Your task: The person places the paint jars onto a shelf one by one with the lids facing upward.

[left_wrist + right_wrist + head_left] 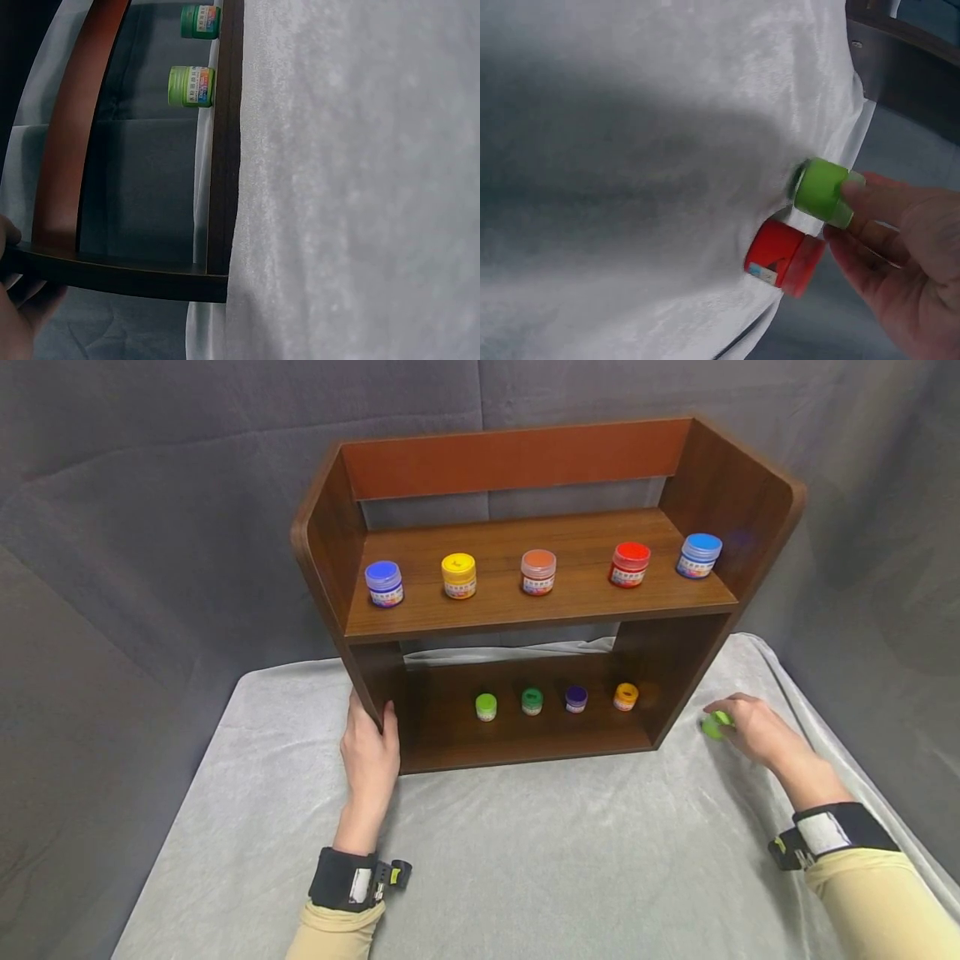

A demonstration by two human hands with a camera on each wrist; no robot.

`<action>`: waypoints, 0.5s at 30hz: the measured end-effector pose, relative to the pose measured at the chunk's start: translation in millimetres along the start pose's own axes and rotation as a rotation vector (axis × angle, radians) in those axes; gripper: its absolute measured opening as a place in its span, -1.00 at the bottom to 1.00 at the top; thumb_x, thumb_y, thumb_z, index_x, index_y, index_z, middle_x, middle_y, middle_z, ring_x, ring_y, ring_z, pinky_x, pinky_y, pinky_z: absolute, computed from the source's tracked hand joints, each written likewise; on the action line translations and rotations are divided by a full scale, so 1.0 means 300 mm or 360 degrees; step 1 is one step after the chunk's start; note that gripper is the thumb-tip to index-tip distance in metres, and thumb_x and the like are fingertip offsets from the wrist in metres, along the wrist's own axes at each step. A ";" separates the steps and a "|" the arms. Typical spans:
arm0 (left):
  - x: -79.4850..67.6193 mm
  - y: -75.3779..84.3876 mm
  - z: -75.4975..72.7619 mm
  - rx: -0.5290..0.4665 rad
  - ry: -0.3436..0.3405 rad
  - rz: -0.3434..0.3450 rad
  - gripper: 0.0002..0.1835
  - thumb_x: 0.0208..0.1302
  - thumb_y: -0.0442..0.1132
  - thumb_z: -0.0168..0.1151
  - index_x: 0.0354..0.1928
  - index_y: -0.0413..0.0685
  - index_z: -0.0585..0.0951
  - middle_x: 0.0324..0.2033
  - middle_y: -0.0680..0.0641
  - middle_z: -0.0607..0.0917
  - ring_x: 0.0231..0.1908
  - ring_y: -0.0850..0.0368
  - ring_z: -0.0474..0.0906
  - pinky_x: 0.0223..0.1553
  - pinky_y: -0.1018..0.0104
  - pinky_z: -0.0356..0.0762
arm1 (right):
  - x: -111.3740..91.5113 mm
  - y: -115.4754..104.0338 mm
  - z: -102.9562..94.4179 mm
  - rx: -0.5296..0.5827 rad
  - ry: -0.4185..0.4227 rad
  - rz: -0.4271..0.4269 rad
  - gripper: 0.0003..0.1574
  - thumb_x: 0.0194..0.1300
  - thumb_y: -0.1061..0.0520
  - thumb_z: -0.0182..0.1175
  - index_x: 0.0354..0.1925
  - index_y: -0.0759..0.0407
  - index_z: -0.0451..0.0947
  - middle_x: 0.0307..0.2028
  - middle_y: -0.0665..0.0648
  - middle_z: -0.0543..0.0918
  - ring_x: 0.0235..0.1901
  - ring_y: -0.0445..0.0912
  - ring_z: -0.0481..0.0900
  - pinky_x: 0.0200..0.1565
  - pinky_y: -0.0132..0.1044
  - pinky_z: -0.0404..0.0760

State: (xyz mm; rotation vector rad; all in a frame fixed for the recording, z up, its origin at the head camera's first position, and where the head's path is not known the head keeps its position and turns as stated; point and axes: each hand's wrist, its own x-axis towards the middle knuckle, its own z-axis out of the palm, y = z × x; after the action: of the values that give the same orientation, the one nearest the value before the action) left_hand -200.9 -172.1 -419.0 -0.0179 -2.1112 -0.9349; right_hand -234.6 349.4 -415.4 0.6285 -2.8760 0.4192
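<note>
A brown wooden two-tier shelf (525, 622) stands on the cloth. My left hand (370, 752) grips its left side panel, thumb inside and fingers outside; the left wrist view shows part of that hand (19, 315) around the panel's edge. To the right of the shelf, my right hand (765, 739) pinches a light green paint jar (821, 187) by its lid end, at the cloth. Right beside it is a red paint jar (775, 251), which the head view hides.
The upper tier bears a violet-blue jar (385, 585), yellow jar (459, 577), orange-brown jar (538, 572), red jar (630, 566) and blue jar (699, 557). Below are light green (486, 707), dark green (532, 702), purple (576, 699) and orange-yellow jars (626, 697). Grey curtains (150, 527) surround the table.
</note>
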 end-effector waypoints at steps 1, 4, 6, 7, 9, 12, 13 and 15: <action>0.000 0.000 0.000 0.0000 0.0001 0.0001 -0.45 0.39 -0.22 0.11 0.34 -0.32 0.33 0.03 -0.42 0.62 -0.02 -0.37 0.61 -0.13 -0.28 0.51 | 0.002 -0.005 -0.002 -0.0003 0.0014 -0.0015 -0.67 -0.01 0.51 0.23 -0.18 0.51 0.61 -0.32 0.47 0.66 -0.23 0.37 0.62 -0.13 0.21 0.53; 0.001 0.001 0.000 0.0003 0.0007 0.0003 -0.45 0.38 -0.22 0.11 0.34 -0.33 0.33 0.02 -0.42 0.63 -0.03 -0.37 0.61 -0.15 -0.28 0.51 | 0.008 -0.019 -0.008 -0.0008 0.0050 -0.0057 -0.69 0.02 0.45 0.28 -0.17 0.50 0.62 -0.38 0.40 0.67 -0.31 0.31 0.63 -0.19 0.18 0.55; 0.002 0.002 -0.001 0.0002 0.0006 0.0004 -0.45 0.38 -0.22 0.11 0.33 -0.34 0.33 0.01 -0.42 0.63 -0.03 -0.37 0.61 -0.15 -0.28 0.51 | 0.014 -0.029 -0.010 -0.0018 0.0057 -0.0069 -0.71 0.03 0.40 0.31 -0.20 0.48 0.63 -0.43 0.34 0.67 -0.39 0.23 0.63 -0.25 0.16 0.56; 0.003 0.002 -0.002 0.0004 0.0006 0.0005 -0.45 0.38 -0.22 0.11 0.33 -0.34 0.33 0.01 -0.43 0.63 -0.03 -0.37 0.61 -0.15 -0.28 0.51 | 0.017 -0.033 -0.010 -0.0025 0.0057 -0.0059 -0.72 0.03 0.37 0.33 -0.21 0.47 0.63 -0.49 0.29 0.65 -0.44 0.17 0.60 -0.30 0.14 0.55; 0.003 0.004 -0.003 0.0004 -0.0001 0.0003 -0.45 0.38 -0.22 0.11 0.33 -0.35 0.33 0.01 -0.43 0.63 -0.04 -0.37 0.61 -0.16 -0.28 0.51 | 0.023 -0.041 -0.010 -0.0032 0.0038 -0.0014 -0.72 0.04 0.31 0.36 -0.24 0.46 0.63 -0.58 0.21 0.59 -0.52 0.10 0.55 -0.36 0.12 0.53; 0.004 0.005 -0.004 0.0003 -0.0011 -0.0003 -0.45 0.39 -0.22 0.11 0.33 -0.35 0.32 0.01 -0.43 0.62 -0.04 -0.37 0.61 -0.16 -0.28 0.51 | 0.030 -0.048 -0.007 -0.0045 -0.0001 0.0098 -0.71 0.09 0.19 0.37 -0.32 0.44 0.61 -0.64 0.17 0.55 -0.57 0.07 0.51 -0.40 0.11 0.51; 0.005 0.005 -0.004 0.0004 -0.0012 -0.0004 -0.45 0.39 -0.22 0.11 0.33 -0.35 0.32 0.01 -0.43 0.62 -0.04 -0.37 0.61 -0.16 -0.28 0.52 | 0.031 -0.050 -0.006 -0.0044 -0.0014 0.0140 -0.70 0.10 0.15 0.36 -0.35 0.43 0.60 -0.65 0.17 0.55 -0.58 0.09 0.52 -0.41 0.12 0.50; 0.005 0.005 -0.004 0.0004 -0.0014 -0.0006 -0.45 0.39 -0.22 0.11 0.34 -0.34 0.33 0.01 -0.43 0.62 -0.04 -0.37 0.62 -0.15 -0.28 0.52 | 0.034 -0.052 -0.005 -0.0044 -0.0048 0.0213 -0.67 0.13 0.10 0.35 -0.44 0.40 0.58 -0.63 0.21 0.60 -0.57 0.13 0.54 -0.41 0.12 0.50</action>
State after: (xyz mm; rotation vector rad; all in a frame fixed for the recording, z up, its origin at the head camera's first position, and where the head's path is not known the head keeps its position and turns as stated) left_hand -200.7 -172.2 -416.6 -0.0169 -2.1214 -0.9359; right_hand -236.7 332.3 -408.2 0.4428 -2.9577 0.3908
